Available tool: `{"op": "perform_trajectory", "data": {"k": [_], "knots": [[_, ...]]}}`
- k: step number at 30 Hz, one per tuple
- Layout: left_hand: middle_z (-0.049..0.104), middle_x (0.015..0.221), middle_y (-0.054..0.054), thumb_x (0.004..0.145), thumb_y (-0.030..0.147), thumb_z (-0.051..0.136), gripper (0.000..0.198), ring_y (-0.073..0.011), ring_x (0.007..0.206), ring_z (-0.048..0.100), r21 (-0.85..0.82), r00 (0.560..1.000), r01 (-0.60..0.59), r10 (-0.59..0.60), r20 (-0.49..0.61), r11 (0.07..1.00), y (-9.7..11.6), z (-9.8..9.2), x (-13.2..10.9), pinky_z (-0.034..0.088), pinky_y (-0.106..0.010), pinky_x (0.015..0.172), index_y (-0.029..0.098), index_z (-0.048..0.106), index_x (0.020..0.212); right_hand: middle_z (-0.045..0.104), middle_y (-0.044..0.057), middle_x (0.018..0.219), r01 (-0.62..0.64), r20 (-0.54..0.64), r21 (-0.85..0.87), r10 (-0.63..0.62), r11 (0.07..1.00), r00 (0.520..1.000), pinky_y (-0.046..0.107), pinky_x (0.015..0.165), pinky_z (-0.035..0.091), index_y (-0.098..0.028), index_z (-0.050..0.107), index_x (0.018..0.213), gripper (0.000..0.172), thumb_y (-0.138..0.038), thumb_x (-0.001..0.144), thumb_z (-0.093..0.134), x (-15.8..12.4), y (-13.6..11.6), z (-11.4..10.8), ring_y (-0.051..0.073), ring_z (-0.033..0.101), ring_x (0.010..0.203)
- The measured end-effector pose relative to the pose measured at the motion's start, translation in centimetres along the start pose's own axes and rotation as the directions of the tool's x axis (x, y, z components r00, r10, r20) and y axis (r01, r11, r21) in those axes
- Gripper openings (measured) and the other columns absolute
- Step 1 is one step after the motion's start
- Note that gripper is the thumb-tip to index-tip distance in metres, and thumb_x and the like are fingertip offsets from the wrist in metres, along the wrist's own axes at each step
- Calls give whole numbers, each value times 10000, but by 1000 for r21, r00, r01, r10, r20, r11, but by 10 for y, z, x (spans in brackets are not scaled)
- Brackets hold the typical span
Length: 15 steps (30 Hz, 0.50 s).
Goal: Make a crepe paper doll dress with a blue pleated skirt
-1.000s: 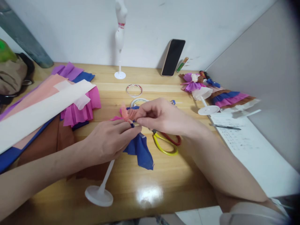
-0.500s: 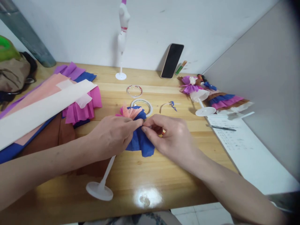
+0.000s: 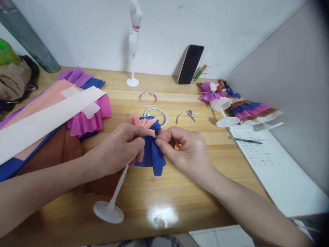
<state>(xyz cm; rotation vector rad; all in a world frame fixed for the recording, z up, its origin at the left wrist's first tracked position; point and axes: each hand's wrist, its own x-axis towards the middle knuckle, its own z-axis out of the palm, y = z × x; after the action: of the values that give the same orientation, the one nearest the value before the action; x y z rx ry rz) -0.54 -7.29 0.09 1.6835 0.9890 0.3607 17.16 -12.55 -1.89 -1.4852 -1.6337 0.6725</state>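
A small mannequin dressed in blue, peach and pink crepe paper (image 3: 151,151) lies tilted over the table, its white stand (image 3: 109,211) toward the front edge. My left hand (image 3: 125,144) is closed round the mannequin, its index finger stretched along the top of the blue paper. Thumb and forefinger of my right hand (image 3: 183,151) pinch the edge of the blue crepe paper close to that fingertip. Whether something small sits in the pinch is hidden. A small orange-red item (image 3: 178,146) shows under the right fingers. Just behind lies a white tape roll (image 3: 164,116).
Crepe paper sheets (image 3: 33,120) are stacked at left. A bare white mannequin (image 3: 135,37), clear ring (image 3: 147,98), phone (image 3: 190,65) and green tube (image 3: 199,72) are at the back. Dressed mannequins (image 3: 246,108), a pen (image 3: 248,140) and a written sheet (image 3: 269,164) are at right.
My left index finger has straightened over the top of the blue paper, with the other fingers curled lower. The blue paper's lower part has shifted slightly left. My right hand keeps its pinch.
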Motion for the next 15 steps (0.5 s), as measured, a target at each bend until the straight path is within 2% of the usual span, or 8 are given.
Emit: {"op": "perform_trajectory", "data": {"k": [6, 11, 15], "knots": [[626, 493, 22, 689, 100, 411, 372, -100, 318, 503, -215, 994, 103, -110, -23, 971, -2, 3, 1, 371, -184, 311, 95, 684, 943, 595, -25, 543, 74, -7, -52, -75, 996, 997, 195, 467, 379, -165, 594, 633, 156, -141, 787, 605, -3, 3, 2, 74, 495, 473], [612, 455, 4, 641, 112, 439, 304, -81, 268, 429, -430, 971, 216, -239, 3, 876, 8, 5, 3, 255, -155, 279, 91, 644, 864, 578, -32, 549, 169, -20, -106, -172, 980, 985, 196, 486, 383, -169, 586, 637, 164, -119, 793, 597, -6, 1, 4, 73, 485, 479], [612, 445, -17, 640, 126, 469, 274, -83, 257, 410, -507, 963, 237, -271, 7, 828, 12, 2, 4, 229, -167, 278, 89, 641, 850, 571, -32, 561, 209, -16, -120, -212, 971, 977, 190, 482, 376, -171, 584, 655, 153, -111, 796, 595, -9, 0, 5, 71, 478, 482]]}}
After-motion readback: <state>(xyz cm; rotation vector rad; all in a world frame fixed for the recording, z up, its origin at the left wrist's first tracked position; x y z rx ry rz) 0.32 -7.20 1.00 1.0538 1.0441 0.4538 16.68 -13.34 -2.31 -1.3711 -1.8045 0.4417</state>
